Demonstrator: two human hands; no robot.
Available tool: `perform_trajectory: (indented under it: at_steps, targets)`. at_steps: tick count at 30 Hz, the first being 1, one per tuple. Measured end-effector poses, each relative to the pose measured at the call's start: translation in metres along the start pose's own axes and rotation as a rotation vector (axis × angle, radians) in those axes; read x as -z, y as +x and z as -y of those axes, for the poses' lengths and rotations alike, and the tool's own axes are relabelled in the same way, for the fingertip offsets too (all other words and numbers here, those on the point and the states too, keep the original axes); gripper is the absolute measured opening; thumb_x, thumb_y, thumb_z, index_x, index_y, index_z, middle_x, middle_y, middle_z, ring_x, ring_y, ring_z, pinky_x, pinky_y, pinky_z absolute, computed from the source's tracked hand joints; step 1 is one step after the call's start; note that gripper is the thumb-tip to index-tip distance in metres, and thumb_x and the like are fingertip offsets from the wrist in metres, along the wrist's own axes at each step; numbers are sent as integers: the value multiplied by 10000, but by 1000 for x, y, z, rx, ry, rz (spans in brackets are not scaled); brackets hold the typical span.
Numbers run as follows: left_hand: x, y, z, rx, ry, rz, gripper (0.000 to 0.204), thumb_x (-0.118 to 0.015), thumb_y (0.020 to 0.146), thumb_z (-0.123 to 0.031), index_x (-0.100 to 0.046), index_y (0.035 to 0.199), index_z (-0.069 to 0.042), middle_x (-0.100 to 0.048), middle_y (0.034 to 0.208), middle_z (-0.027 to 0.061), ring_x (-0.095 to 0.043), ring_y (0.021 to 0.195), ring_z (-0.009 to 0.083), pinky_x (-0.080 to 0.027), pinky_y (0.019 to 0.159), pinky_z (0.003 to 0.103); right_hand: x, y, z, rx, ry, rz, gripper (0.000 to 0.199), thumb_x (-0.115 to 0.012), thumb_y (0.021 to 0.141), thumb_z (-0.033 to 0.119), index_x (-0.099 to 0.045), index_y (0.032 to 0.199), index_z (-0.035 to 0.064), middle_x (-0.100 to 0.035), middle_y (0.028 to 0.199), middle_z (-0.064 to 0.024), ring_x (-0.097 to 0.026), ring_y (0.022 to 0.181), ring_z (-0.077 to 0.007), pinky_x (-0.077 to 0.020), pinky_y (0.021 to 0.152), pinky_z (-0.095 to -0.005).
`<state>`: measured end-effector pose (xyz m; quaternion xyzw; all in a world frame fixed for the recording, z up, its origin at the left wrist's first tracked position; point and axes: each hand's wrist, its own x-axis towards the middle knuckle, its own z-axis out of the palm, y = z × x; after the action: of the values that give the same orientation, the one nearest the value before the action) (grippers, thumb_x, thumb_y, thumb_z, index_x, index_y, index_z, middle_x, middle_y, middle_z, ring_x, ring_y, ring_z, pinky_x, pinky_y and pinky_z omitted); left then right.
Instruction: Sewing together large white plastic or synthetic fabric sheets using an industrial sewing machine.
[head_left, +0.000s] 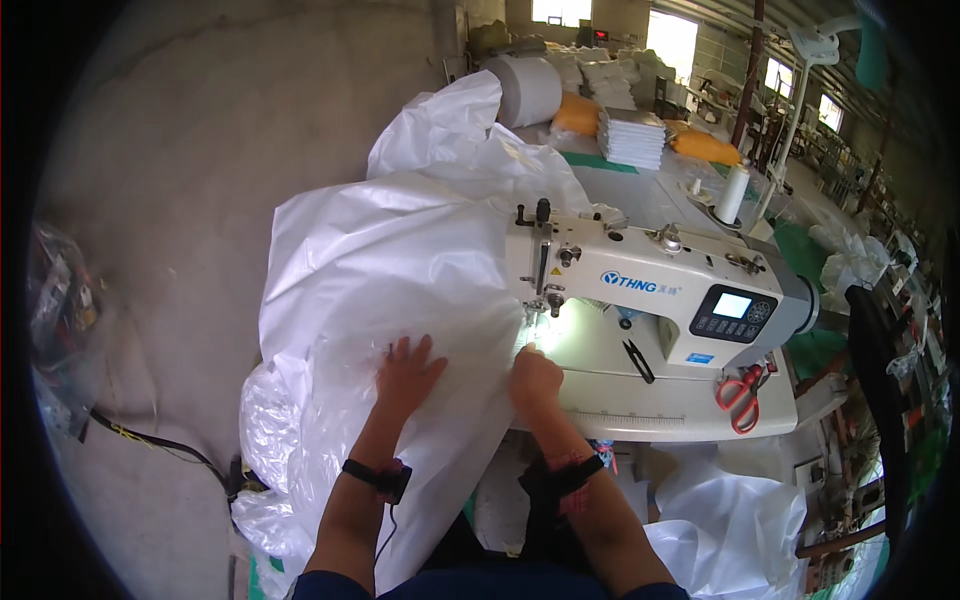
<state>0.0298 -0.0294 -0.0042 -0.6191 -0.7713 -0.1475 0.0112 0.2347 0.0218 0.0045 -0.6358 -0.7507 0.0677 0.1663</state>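
A large sheet of white, glossy woven plastic [390, 250] spreads over the left of the sewing table and hangs toward me. My left hand [408, 375] lies flat on it with the fingers spread. Close to the needle, my right hand [537, 382] is closed at the sheet's right edge, its fingertips by the lit presser foot [535, 315]. The fingers seem to pinch that edge, though the exact grip is partly hidden. A white industrial sewing machine [640, 270] with a small lit control panel [735, 312] stands over the work.
Black thread snips [638, 362] and red-handled scissors [740, 400] lie on the machine bed, right of my right hand. A white thread cone [733, 195] stands behind the machine. Farther back are a stack of folded white sheets [630, 138] and a large roll [527, 90]. White plastic [725, 520] hangs below right.
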Motion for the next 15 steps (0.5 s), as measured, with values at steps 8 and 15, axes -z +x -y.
perform_trajectory:
  at_steps: [8, 15]
  targets:
    - [-1, 43, -3, -102, 109, 94, 556, -408, 888, -511, -381, 1356, -211, -342, 1395, 177, -316, 1266, 440, -328, 987, 560, 9, 30, 0, -95, 97, 97, 227, -493, 816, 129, -574, 1004, 32, -609, 973, -181, -634, 887, -331, -506, 748, -432]
    - [10, -26, -13, -318, 22, -435, 309, -519, 855, -295, -580, 1052, -66, -491, 1236, 165, -430, 1189, 333, -374, 954, 465, 26, -98, 2, 130, 287, 58, 345, -619, 782, 201, -497, 1038, 6, -566, 971, -214, -588, 889, -394, -489, 752, -456]
